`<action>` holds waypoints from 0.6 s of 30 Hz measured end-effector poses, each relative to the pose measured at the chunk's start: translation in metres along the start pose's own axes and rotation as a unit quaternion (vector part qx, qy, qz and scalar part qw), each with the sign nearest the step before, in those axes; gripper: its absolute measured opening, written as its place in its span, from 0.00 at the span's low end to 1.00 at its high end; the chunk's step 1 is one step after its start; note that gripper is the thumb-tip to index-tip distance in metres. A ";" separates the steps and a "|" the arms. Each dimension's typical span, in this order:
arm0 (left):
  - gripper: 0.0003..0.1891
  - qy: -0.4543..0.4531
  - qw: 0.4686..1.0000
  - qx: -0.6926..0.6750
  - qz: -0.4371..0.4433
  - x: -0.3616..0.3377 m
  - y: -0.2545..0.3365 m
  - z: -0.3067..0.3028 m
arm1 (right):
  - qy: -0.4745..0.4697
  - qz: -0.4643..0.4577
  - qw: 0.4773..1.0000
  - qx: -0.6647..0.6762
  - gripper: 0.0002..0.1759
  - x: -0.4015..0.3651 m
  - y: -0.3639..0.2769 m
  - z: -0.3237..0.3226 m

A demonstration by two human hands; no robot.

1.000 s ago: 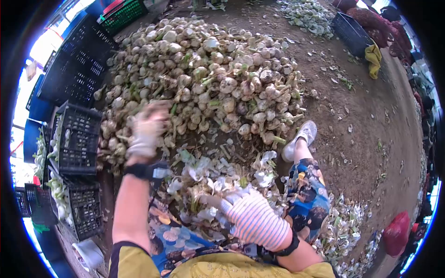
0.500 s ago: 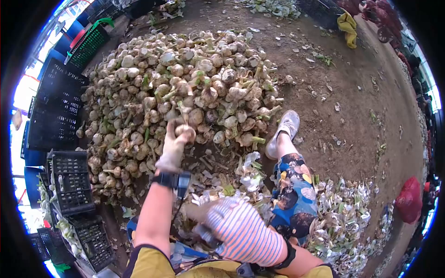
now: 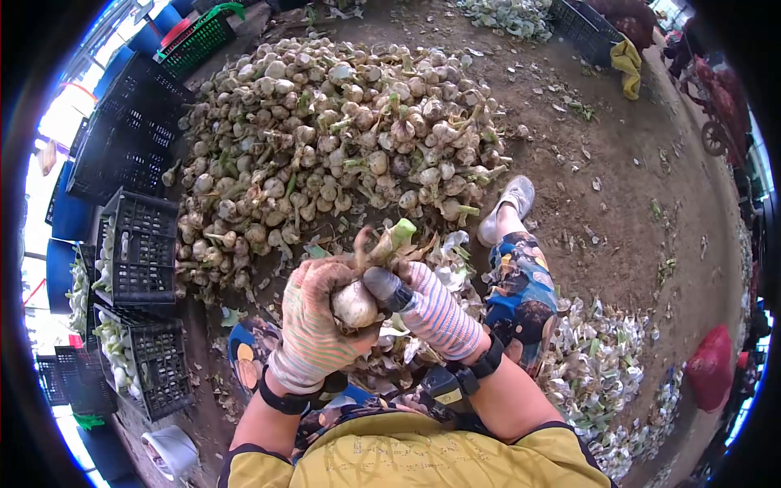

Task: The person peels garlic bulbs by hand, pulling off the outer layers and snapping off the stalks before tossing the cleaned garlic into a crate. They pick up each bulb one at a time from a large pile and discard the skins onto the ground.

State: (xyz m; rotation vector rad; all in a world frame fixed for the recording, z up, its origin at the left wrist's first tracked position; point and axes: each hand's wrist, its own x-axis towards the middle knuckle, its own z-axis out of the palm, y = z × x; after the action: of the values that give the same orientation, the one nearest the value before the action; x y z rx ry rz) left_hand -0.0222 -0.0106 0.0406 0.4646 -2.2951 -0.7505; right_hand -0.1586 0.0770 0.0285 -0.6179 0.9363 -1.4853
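Observation:
A garlic bulb (image 3: 355, 306) with a cut green stem stub (image 3: 399, 234) is held up in front of my lap. My left hand (image 3: 311, 325), in a striped knit glove, wraps round it from the left. My right hand (image 3: 439, 313), in a similar glove with a dark cover on the thumb, grips the bulb's upper right side at the base of the stem. Peeled outer skin curls near the stem. Beyond my hands lies a large heap of untrimmed garlic (image 3: 325, 122). Loose garlic skins (image 3: 455, 264) lie beneath and beside my hands.
Black crates (image 3: 145, 256) stand along the left, some holding pale garlic. A white bucket (image 3: 171, 451) lies at the lower left. More peelings (image 3: 594, 366) cover the ground right of my leg. A red mesh sack (image 3: 709, 368) sits at the far right.
My left hand has drawn back from the heap toward my lap with the garlic bulb. My right hand has moved up to it and now grips it too. The view has shifted slightly.

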 end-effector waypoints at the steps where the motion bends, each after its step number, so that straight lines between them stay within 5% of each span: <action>1: 0.30 -0.002 0.999 0.035 0.035 0.003 0.005 -0.003 | 0.003 -0.007 0.999 -0.050 0.16 -0.002 -0.001 0.000; 4: 0.30 -0.008 0.999 0.023 0.047 0.006 0.011 -0.007 | -0.022 0.020 0.999 0.026 0.17 -0.002 0.006 -0.004; 5: 0.30 -0.007 0.999 0.023 0.046 0.005 0.012 -0.006 | -0.014 -0.045 0.995 -0.090 0.17 -0.005 0.002 -0.005; 10: 0.30 -0.018 0.999 0.028 0.023 0.006 0.011 -0.002 | 0.007 -0.017 0.993 -0.121 0.20 -0.008 -0.008 -0.002; 14: 0.30 -0.036 0.998 0.037 0.034 0.009 0.011 -0.005 | 0.044 -0.043 0.998 -0.033 0.22 -0.010 -0.002 0.004; 18: 0.30 -0.050 0.995 0.077 0.046 0.007 0.011 -0.001 | 0.064 -0.077 0.983 -0.156 0.23 -0.007 -0.005 0.001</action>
State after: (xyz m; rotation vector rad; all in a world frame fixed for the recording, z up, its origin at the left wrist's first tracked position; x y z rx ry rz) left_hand -0.0277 -0.0063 0.0518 0.3949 -2.4611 -0.5655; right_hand -0.1597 0.0836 0.0340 -0.8468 1.2590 -1.5413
